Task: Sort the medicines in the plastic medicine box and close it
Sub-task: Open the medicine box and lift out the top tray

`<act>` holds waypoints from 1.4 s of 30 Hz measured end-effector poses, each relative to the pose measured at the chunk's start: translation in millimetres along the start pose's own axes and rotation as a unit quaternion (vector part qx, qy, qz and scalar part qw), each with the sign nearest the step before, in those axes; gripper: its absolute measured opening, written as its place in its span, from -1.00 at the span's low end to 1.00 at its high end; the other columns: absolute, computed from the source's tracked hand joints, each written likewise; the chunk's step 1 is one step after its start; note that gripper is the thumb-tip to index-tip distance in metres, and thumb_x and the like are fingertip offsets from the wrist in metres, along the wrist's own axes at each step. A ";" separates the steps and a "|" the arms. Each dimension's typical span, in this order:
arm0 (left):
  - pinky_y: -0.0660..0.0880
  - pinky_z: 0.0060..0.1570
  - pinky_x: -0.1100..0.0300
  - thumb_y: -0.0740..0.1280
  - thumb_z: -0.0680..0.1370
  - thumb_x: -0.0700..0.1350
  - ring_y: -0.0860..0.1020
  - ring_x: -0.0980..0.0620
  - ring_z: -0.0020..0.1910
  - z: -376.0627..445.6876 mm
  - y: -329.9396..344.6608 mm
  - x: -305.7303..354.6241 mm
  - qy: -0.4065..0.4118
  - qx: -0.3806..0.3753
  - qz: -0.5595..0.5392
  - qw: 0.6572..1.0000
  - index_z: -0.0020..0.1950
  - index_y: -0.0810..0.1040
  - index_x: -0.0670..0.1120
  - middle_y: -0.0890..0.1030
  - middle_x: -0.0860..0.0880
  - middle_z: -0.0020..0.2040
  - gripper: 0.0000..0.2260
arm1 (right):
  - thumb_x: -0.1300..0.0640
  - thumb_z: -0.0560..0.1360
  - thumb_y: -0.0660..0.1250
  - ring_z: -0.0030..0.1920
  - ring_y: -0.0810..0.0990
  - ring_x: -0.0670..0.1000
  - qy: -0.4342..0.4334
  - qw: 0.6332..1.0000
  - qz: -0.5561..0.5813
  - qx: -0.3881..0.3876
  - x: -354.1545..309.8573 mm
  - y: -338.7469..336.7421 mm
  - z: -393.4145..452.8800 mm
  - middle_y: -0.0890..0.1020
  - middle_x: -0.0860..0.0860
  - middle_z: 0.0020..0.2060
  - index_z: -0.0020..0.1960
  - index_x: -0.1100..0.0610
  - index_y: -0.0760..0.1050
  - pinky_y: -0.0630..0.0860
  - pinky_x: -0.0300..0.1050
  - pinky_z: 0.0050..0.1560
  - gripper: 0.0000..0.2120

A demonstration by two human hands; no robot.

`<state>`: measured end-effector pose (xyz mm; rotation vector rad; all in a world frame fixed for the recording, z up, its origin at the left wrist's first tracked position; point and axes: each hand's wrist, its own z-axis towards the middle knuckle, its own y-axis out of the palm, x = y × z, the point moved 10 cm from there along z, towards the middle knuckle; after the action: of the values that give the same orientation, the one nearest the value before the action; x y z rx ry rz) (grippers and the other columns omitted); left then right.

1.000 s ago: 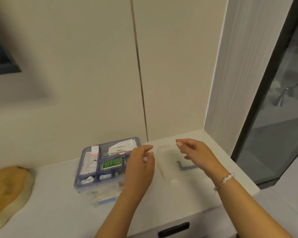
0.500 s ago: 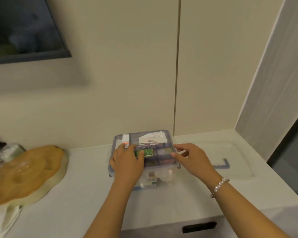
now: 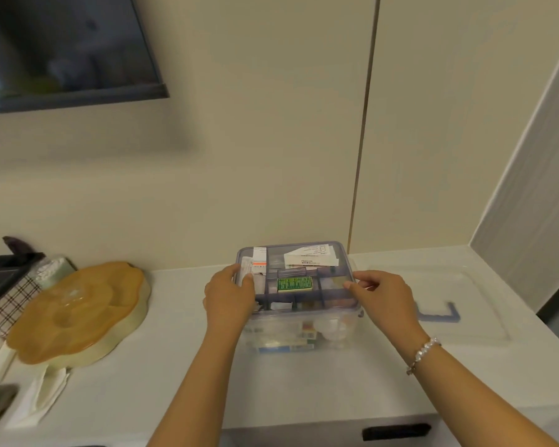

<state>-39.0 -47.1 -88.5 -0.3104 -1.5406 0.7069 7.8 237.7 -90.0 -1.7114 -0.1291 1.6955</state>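
Observation:
A clear plastic medicine box stands on the white counter, with a blue-tinted divided tray seated in its top. In the tray lie a green packet, a white leaflet and a white-and-orange box. More medicines show through the clear wall below. My left hand grips the tray's left edge, thumb over the rim. My right hand holds the tray's right edge. The clear lid with its blue handle lies flat on the counter to the right.
A yellow flower-shaped dish sits at the left, with a checked cloth box behind it. A wall screen hangs above. The wall corner stands at the right, and a drawer handle slot lies below the counter edge.
The view swung left. Both hands moved from above the lid area onto the tray's two sides; the left hand slid from the tray's top to its left edge.

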 end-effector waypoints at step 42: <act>0.61 -0.15 0.19 0.39 0.46 -0.14 0.63 0.16 -0.17 -24.9 44.9 64.8 0.044 -0.059 -0.258 0.963 0.08 0.63 -0.06 0.67 0.08 -0.15 -0.80 | 0.19 0.44 0.37 -0.27 0.56 -0.01 0.100 0.974 0.198 0.045 39.6 -102.8 8.8 0.65 0.04 -0.20 0.02 0.14 0.60 0.47 -0.21 -0.30 -0.83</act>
<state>-32.2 31.9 -64.7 -0.0185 -1.4935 0.1885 46.4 338.7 -66.7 -1.9182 0.4018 1.7567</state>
